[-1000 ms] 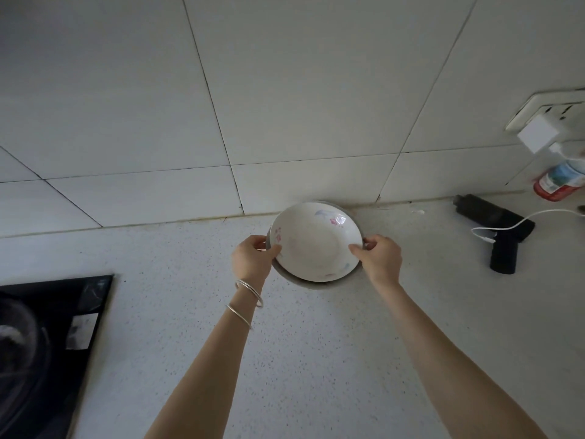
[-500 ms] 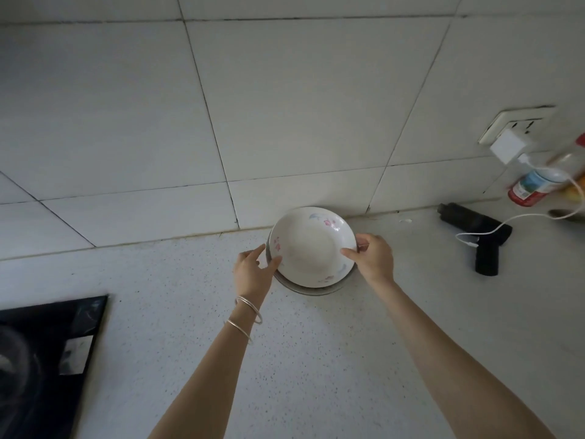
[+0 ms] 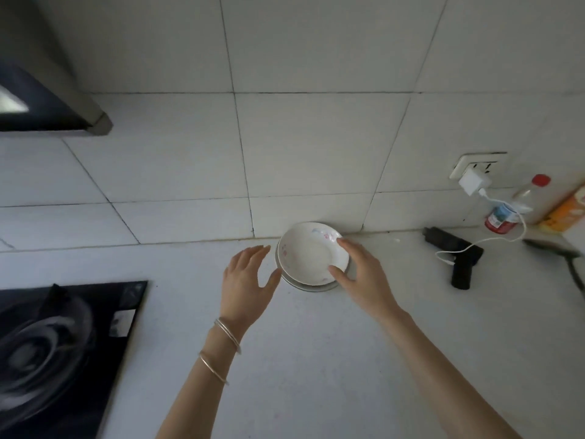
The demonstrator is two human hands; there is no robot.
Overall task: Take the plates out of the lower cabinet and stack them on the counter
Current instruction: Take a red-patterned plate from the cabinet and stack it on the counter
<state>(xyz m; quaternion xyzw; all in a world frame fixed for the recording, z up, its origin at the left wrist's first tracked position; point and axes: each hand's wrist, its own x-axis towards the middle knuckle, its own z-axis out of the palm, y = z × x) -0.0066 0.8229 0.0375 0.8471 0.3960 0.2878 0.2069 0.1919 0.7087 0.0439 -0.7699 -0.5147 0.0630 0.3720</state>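
So I'm looking at the plates (image 3: 311,253) sitting in a small stack on the tabletop (image 3: 316,359), centre of the frame, right up near the tiled wall (image 3: 300,153). The top one has little flower marks and is resting a bit off-centre on the plate under it, whose rim is peeking out along the lower edge.

My left hand (image 3: 245,280) is spread wide open just beside the stack's left edge, not touching it as far as I can tell, holding nothing. My right hand (image 3: 361,275) is also open, fingers loosely curved over the right rim; thumb and fingertip seem to be brushing the top plate, not gripping it.

I'm guessing the hands are flanking the stack like that to catch any wobble while it's settling. Parking it against the wall is probably keeping it clear of the stove (image 3: 63,343) at lower left and the black gadget with its charging cable (image 3: 459,258) on the right.
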